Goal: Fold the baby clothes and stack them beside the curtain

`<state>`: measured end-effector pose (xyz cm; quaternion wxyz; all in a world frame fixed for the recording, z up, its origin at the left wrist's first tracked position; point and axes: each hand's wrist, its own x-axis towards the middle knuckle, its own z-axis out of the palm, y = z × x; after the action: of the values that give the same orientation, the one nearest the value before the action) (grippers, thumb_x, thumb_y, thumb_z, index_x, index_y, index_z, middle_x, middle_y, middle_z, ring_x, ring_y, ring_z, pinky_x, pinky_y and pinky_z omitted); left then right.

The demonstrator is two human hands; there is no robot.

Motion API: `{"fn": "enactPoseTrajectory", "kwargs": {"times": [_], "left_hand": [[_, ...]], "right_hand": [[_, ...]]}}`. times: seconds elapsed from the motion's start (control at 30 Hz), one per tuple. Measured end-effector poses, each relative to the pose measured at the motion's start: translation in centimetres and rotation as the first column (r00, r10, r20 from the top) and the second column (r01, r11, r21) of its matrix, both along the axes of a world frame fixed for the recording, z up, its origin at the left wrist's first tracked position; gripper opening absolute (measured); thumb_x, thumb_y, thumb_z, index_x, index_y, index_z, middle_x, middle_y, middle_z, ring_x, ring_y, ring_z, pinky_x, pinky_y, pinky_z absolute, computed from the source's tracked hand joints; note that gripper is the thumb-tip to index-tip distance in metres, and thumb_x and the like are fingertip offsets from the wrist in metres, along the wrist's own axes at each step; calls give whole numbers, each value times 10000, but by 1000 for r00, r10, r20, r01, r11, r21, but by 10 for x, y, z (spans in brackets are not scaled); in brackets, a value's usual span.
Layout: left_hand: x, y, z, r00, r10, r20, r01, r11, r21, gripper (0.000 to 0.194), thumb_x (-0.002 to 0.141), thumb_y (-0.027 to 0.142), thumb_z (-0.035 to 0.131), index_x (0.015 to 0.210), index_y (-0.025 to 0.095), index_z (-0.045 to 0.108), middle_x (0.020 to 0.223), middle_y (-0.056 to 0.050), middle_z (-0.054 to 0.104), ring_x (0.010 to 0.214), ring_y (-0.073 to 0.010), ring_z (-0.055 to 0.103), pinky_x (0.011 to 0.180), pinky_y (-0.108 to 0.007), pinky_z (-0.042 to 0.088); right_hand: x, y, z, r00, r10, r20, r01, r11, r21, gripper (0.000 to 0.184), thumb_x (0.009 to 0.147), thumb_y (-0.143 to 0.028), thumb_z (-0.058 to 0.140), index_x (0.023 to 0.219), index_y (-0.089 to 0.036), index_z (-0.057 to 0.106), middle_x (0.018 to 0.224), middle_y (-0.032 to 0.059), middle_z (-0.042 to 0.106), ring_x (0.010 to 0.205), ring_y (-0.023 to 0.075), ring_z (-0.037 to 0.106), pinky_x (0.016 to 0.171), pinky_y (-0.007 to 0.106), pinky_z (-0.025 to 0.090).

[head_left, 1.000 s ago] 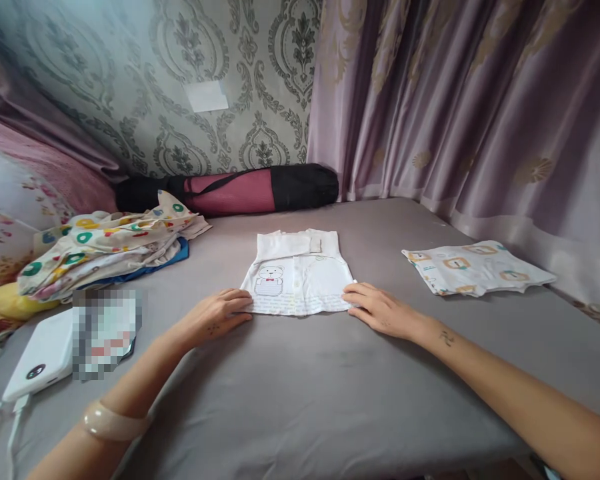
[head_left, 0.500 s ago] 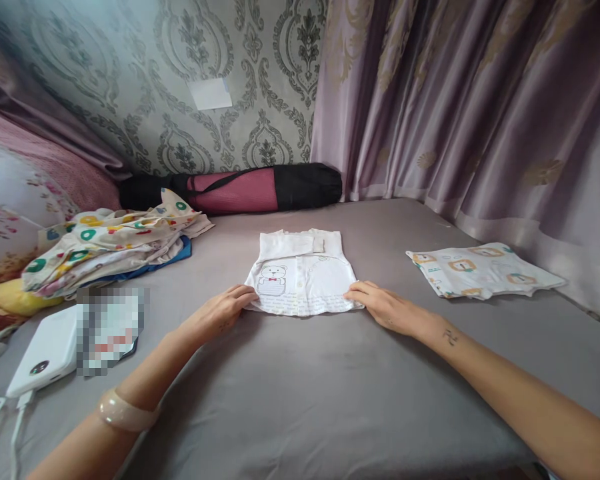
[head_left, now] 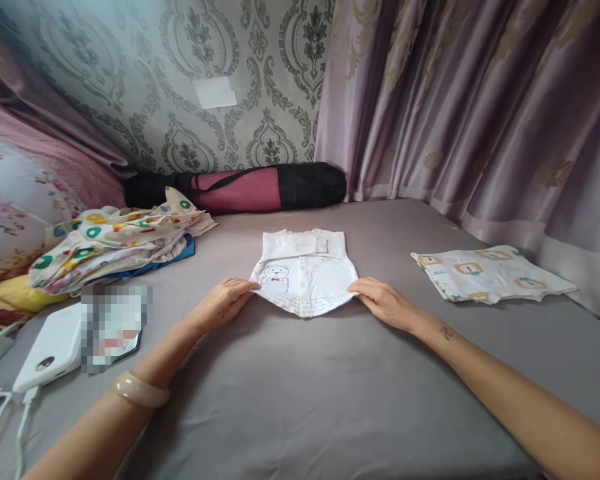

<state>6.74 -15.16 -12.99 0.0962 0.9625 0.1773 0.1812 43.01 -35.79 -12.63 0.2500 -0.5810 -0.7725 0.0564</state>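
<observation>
A small white baby shirt [head_left: 305,277] with a bear print lies on the grey bed sheet [head_left: 300,387], sleeves folded in. My left hand [head_left: 225,303] pinches its lower left corner. My right hand [head_left: 383,303] pinches its lower right corner. Both corners are raised off the sheet, so the bottom hem sags in a curve between my hands.
A pile of patterned clothes [head_left: 115,243] lies at the left, a folded printed cloth [head_left: 490,273] at the right. A rolled mat in a black and red bag [head_left: 240,189] rests against the wall. A white power bank [head_left: 47,350] with cables sits near left. Curtains hang right.
My hands, which lay at the shirt's bottom corners, have gripped and lifted them slightly. The hem now curves instead of lying flat.
</observation>
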Motion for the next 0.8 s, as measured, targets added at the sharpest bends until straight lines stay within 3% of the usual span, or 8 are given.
{"fn": "enactPoseTrajectory", "kwargs": {"times": [0.23, 0.4, 0.8], "left_hand": [[24, -3, 10, 966, 225, 130, -219, 974, -62, 327, 969, 323, 384, 1130, 210, 646, 959, -63, 732, 840, -181, 674, 820, -316, 517], [53, -2, 15, 883, 380, 274, -361, 925, -121, 337, 966, 297, 370, 1141, 201, 641, 1033, -76, 718, 901, -184, 658, 821, -290, 512], [109, 29, 11, 736, 507, 449, -465, 860, -210, 318, 986, 283, 353, 1127, 192, 622, 1097, -88, 682, 1057, -210, 610, 928, -318, 457]], "right_hand": [[-4, 27, 9, 979, -188, -75, 196, 974, 117, 418, 904, -112, 383, 1187, -255, 655, 1180, 42, 684, 1045, 199, 656, 922, 343, 525], [-13, 56, 16, 936, -312, -161, 343, 911, 228, 381, 911, -136, 403, 1160, -252, 666, 1171, 56, 684, 1073, 219, 646, 944, 341, 507], [-13, 123, 9, 859, -434, -272, 505, 808, 305, 367, 940, -168, 338, 1180, -203, 614, 1142, 115, 636, 1087, 239, 598, 917, 333, 474]]}}
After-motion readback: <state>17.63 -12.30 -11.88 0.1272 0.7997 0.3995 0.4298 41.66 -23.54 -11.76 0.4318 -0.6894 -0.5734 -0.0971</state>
